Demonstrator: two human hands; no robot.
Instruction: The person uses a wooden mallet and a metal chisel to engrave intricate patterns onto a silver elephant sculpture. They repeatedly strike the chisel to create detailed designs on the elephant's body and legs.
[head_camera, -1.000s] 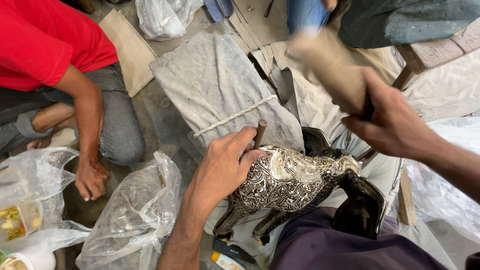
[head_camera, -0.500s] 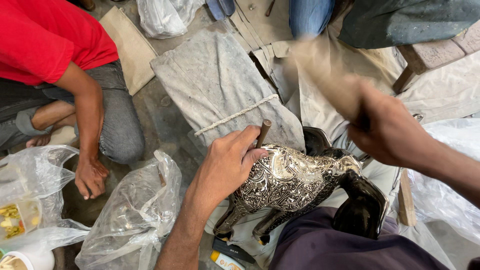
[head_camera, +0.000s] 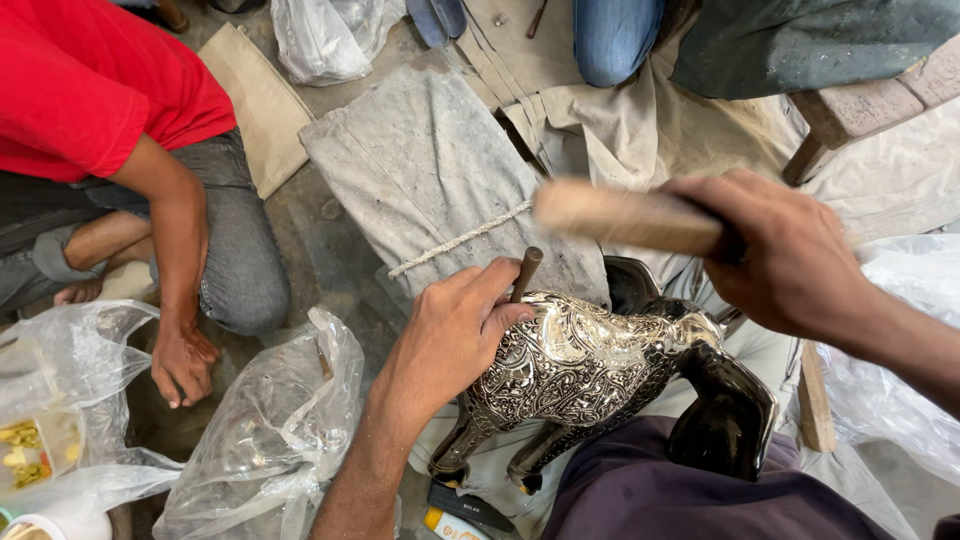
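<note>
- I see my left hand (head_camera: 450, 335) resting on the back of a silver-embossed animal figurine (head_camera: 585, 375), fingers curled together around a thin dark metal punch (head_camera: 526, 272) that stands nearly upright with its tip on the figurine's back.
- My right hand (head_camera: 790, 255) is up and to the right, clamped tight on a wooden mallet handle (head_camera: 625, 215); the handle reaches leftward, above the punch, and looks blurred.
- The figurine lies across my lap on dark purple cloth (head_camera: 640, 495), its ornate silver body toward my left hand, its smooth black head and neck (head_camera: 730, 415) toward the right, 2 legs pointing down and to the left.
- Beyond the figurine lies a grey folded cloth bundle (head_camera: 430, 170) tied with a pale cord (head_camera: 460, 240).
- At the left a person in a red shirt (head_camera: 90, 80) and grey trousers sits on the floor, 1 hand (head_camera: 182, 362) pressed flat to the ground, well apart from my hands.
- Clear plastic bags (head_camera: 260, 430) lie crumpled between that person and my left arm; another bag at the far left holds small yellowish pieces (head_camera: 25, 450).
- A wooden stool leg (head_camera: 812, 400) shows just beside my right forearm.
</note>
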